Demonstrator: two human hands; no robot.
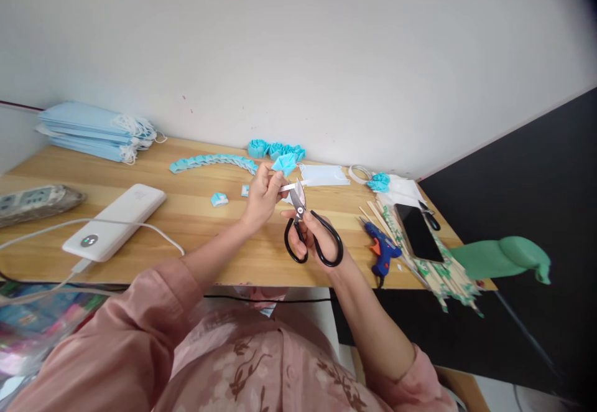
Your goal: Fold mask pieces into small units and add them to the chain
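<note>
My left hand (pixel 262 195) pinches a small folded piece of light blue material (pixel 285 163), from which a narrow white strip (pixel 288 187) sticks out to the right. In my right hand (pixel 323 238) is a pair of black-handled scissors (pixel 300 208), with fingers through the loops. Its blades meet the white strip just right of my left fingertips; whether they have cut through I cannot tell. Beyond my hands lie a row of blue fabric flowers (pixel 276 149), a folded blue chain (pixel 209 161) and a flat face mask (pixel 325 175). A small folded blue piece (pixel 219 200) rests to the left.
Left on the wooden table (pixel 196 238) are stacked masks (pixel 88 129), a white power bank (pixel 114 222) with a cable and a wrapped power strip (pixel 35 203). To the right lie a blue glue gun (pixel 383 247), a phone (pixel 418 233), bundled sticks (pixel 450 281) and another blue flower (pixel 379 182).
</note>
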